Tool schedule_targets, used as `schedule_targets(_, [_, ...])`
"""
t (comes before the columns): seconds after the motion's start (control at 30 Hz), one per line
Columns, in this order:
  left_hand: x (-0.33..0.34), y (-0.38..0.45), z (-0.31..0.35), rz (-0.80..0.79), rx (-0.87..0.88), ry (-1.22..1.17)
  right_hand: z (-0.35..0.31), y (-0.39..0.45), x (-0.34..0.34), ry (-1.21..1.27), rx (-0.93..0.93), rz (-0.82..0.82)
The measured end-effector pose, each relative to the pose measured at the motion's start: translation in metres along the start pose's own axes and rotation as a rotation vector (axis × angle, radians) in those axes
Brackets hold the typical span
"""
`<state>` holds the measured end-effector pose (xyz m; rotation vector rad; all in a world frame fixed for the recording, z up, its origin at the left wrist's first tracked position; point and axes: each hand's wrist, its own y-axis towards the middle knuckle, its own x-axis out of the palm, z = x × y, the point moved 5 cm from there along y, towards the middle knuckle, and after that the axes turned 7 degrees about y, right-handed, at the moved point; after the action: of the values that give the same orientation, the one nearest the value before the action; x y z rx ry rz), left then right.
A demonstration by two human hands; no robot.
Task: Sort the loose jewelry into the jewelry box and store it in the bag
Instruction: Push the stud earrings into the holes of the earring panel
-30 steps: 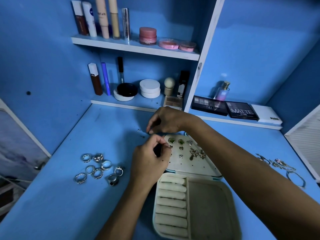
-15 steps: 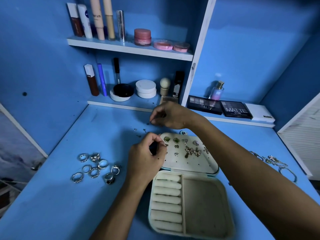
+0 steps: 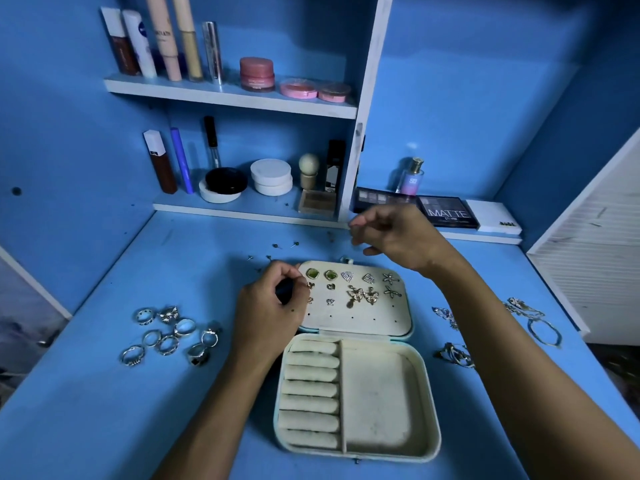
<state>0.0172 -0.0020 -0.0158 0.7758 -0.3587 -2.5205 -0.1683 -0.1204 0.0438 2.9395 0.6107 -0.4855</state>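
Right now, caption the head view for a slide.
Left hand pinning a small earring into the open jewelry box.

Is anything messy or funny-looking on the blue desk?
A bit. Tiny earring backs lie scattered on the desk behind the jewelry box, and a couple sit up on the lower shelf by the makeup. The rings and bracelets are loose too. Nothing looks broken or spilled.
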Motion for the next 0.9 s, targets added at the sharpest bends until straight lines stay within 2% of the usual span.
schedule_targets(0.33, [0.001, 0.000, 0.001, -0.020, -0.016, -0.005, 0.022, -0.063, -0.026, 0.175, 0.024, 0.236])
schedule_targets(0.63, [-0.001, 0.000, 0.001, -0.043, -0.055, -0.043, 0.037, -0.092, -0.023, 0.289, 0.051, 0.343])
schedule_targets(0.9, [-0.001, 0.001, 0.001, -0.057, -0.106, -0.054, 0.043, -0.104, -0.023, 0.142, -0.031, 0.352])
